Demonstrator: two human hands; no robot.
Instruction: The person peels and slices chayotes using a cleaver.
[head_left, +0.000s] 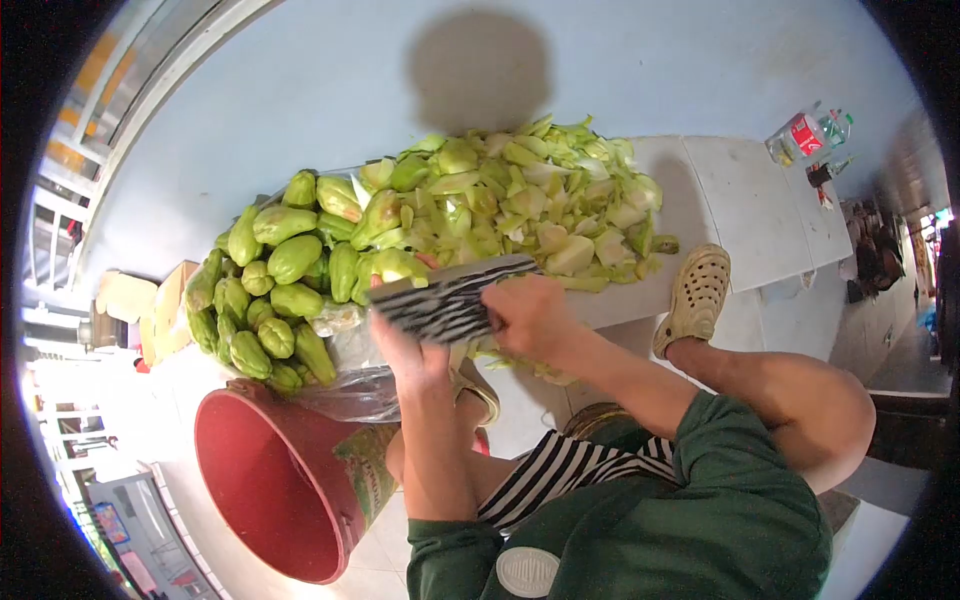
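Note:
My right hand is closed around the handle end of a broad-bladed cleaver. Black and white stripes show on the blade, like those of the shorts below it. Behind the blade, my left hand grips a pale green chayote; the blade hides most of its fingers and where the edge meets the fruit. Whole chayotes are heaped to the left of my hands. Just beyond the cleaver lies a wide pile of cut chayote pieces and peelings.
A red bucket lies tipped toward me at the lower left, beside clear plastic sheeting. Cardboard boxes stand at the left. Bottles sit at the tiled ledge's right end. My foot in a clog rests against the ledge.

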